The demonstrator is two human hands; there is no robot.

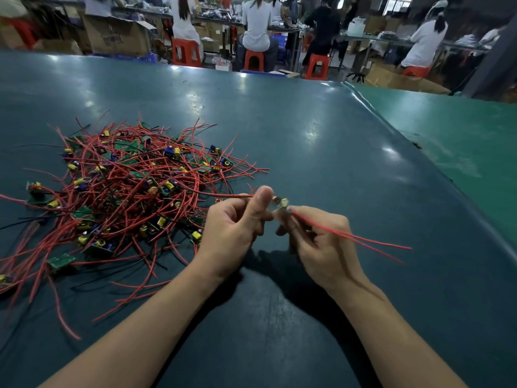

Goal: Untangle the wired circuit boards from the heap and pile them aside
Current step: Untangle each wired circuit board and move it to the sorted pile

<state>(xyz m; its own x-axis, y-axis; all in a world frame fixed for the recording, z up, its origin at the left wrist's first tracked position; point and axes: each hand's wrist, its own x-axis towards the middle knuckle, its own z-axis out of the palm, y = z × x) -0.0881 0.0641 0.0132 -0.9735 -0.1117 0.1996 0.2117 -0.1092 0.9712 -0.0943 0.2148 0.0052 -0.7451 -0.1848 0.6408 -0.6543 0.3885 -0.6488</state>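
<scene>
From the head camera, your heap of red-wired circuit boards sprawls on the dark green table, and everything else sits relative to it. Just to the right of the heap, raised off the table, your left hand has its fingers curled and its thumb upright, pinching a red wire that trails back into the heap. Right of that, touching it at the fingertips, your right hand pinches one small circuit board with a yellow part on it; its two red leads stream away from the heap. Beyond the heap, past the table's far edge, people sit on orange stools.
</scene>
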